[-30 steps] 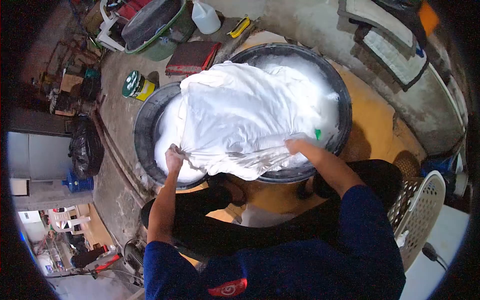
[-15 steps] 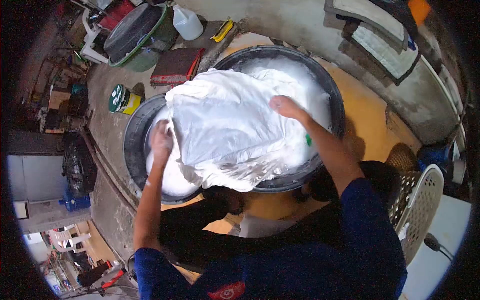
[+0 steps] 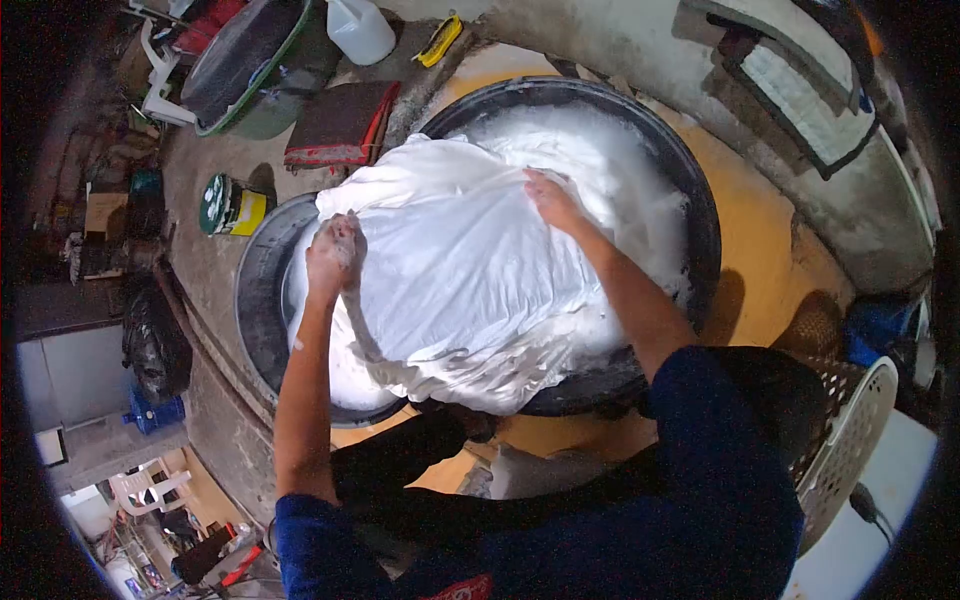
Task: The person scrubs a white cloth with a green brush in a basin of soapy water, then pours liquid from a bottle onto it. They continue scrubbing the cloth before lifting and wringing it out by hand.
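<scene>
A wet white cloth [image 3: 455, 265] lies spread over two dark tubs, its lower edge bunched in folds. My left hand [image 3: 337, 250], flecked with suds, is closed on the cloth's left edge above the smaller tub [image 3: 255, 290]. Toward the cloth's upper right, my right hand [image 3: 552, 198] pinches a fold of it. Thick white foam [image 3: 635, 190] fills the larger tub [image 3: 705, 230] on the right. The foam and cloth hide whatever lies beneath.
A bucket with a yellow label [image 3: 232, 206] stands left of the tubs. Behind are a folded dark red mat [image 3: 342, 122], a white jug [image 3: 361, 32], a yellow brush [image 3: 439, 41] and a green-rimmed basin [image 3: 285, 95]. A perforated plastic chair [image 3: 860, 440] is at my right.
My left hand has moved up and slightly right, and my right hand has shifted slightly left and up. The cloth between them looks more stretched, with diagonal creases. The view has shifted a little.
</scene>
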`<state>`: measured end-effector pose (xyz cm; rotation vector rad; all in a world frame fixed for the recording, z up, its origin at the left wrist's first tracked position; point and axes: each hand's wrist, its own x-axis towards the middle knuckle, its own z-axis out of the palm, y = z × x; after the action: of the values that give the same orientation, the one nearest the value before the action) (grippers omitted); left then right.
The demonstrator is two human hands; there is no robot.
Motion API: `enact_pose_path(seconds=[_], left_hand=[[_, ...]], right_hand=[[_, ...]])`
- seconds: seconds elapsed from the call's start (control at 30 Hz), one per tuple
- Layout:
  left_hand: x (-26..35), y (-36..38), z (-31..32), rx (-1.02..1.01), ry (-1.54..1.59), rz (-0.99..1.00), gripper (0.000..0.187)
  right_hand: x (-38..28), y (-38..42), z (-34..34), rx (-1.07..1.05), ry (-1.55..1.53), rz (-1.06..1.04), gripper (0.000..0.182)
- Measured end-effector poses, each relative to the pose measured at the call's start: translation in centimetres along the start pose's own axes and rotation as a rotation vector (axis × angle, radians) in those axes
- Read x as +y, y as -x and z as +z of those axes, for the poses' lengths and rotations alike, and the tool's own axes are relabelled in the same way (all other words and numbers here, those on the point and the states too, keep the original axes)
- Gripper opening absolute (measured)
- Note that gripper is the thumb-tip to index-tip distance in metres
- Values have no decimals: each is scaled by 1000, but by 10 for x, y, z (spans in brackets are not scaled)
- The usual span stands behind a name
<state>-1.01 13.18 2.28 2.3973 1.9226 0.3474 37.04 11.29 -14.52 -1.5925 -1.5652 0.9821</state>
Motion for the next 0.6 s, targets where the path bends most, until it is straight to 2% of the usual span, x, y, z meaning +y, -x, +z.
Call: enact_pose_path(seconds=[0.03, 0.07, 0.13, 0.17, 0.2, 0.3, 0.37, 0.43, 0.47, 0.5, 0.53, 0.57, 0.6], left_hand=[[10, -7, -4, -49, -216, -67, 19], [30, -9, -16, 47, -176, 95, 17], [72, -16, -35, 244, -82, 424, 15], [79, -21, -30, 45, 4, 625, 15], [99, -21, -29, -107, 62, 669, 13], [91, -13, -6, -83, -130, 578, 23], [78, -12, -3, -102, -290, 551, 29], [77, -7, -2, -91, -286, 542, 33], [77, -6, -3, -83, -285, 537, 35], [81, -4, -7, -88, -285, 520, 36], [87, -1, -13, -93, -284, 502, 37], [91, 2, -17, -96, -283, 481, 38], [89, 5, -17, -80, -311, 488, 40]], right_hand=[[-16, 7, 4, 93, -42, -64, 36], [-42, 16, 16, 183, -85, -123, 36], [-84, 19, 40, 57, -64, -263, 38], [-102, 18, 56, 6, -64, -340, 38], [-112, 20, 69, -22, -83, -429, 39], [-114, 25, 59, 27, 132, -348, 35], [-42, 28, 68, 28, -273, -508, 39], [4, 42, 39, 80, -224, -469, 44], [16, 48, 13, 137, 28, -356, 47], [55, 50, -2, 65, -171, -283, 48], [74, 54, -11, 30, -225, -226, 49], [92, 57, -20, -3, -278, -168, 49], [91, 64, -30, 1, -187, -125, 49]])
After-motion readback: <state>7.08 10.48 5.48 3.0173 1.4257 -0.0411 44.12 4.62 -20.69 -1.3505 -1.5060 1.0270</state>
